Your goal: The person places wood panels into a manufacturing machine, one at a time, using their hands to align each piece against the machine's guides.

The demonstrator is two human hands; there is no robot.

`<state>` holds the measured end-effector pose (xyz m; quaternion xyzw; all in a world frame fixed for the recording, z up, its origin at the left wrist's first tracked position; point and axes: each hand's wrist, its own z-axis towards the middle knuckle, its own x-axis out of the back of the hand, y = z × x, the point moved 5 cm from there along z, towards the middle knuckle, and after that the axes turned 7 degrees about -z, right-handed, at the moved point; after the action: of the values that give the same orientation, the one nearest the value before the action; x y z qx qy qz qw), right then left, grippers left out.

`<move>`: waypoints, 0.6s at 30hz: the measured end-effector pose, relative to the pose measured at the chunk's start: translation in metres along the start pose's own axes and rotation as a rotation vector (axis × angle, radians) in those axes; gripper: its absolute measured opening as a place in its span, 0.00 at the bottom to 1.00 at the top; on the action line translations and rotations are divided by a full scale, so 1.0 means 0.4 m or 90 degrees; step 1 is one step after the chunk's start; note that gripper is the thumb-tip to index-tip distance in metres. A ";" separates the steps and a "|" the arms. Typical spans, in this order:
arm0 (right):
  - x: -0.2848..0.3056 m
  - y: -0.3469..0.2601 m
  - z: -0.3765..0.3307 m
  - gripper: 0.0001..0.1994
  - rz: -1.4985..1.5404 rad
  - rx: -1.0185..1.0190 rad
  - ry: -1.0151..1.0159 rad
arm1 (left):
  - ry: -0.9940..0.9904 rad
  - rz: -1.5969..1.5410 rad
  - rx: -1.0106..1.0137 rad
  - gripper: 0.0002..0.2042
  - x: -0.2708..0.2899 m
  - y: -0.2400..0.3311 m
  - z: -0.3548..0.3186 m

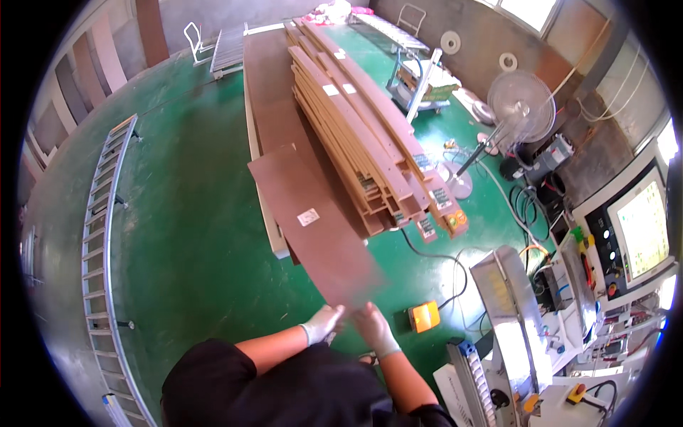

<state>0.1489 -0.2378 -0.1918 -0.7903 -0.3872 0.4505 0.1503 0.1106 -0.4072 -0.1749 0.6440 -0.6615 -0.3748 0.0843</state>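
A flat brown board point(324, 252) with a white label slants toward me, its far end over the left edge of the stacked boards. My left hand point(324, 324), in a white glove, is closed on the near end at its left corner. Gloved as well, my right hand point(376, 329) grips the same end at the right corner. Motion blurs this near end and the fingertips there. Beside the board lies a pile of long, narrow brown panels point(341, 135), several with labels, on a wider brown sheet point(267, 92).
A roller conveyor point(103, 235) runs along the left. To the right stand a fan point(523, 107), a machine with a lit screen point(644, 220) and a metal-covered unit point(509, 306). A yellow foot pedal point(425, 317) with a black cable sits on the green floor point(192, 249).
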 end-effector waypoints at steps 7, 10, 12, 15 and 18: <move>0.095 0.000 -0.202 0.22 -0.087 0.108 0.287 | -0.153 -0.210 -0.030 0.22 0.023 0.034 0.044; 0.150 -0.024 -0.344 0.18 -0.043 0.203 0.395 | -0.013 -0.410 -0.100 0.24 0.119 0.215 0.106; 0.157 -0.077 -0.448 0.19 -0.079 0.176 0.493 | 0.015 -0.442 -0.150 0.26 0.196 0.316 0.151; 0.171 -0.136 -0.576 0.18 -0.089 0.252 0.583 | 0.050 -0.417 -0.097 0.26 0.163 0.350 0.167; 0.197 -0.217 -0.715 0.17 -0.168 0.313 0.677 | 0.001 -0.355 -0.078 0.27 0.031 0.284 0.158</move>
<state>0.3675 -0.0902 -0.0310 -0.7945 -0.2382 0.0475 0.5566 -0.0184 -0.4068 -0.1555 0.7951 -0.4349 -0.4224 0.0175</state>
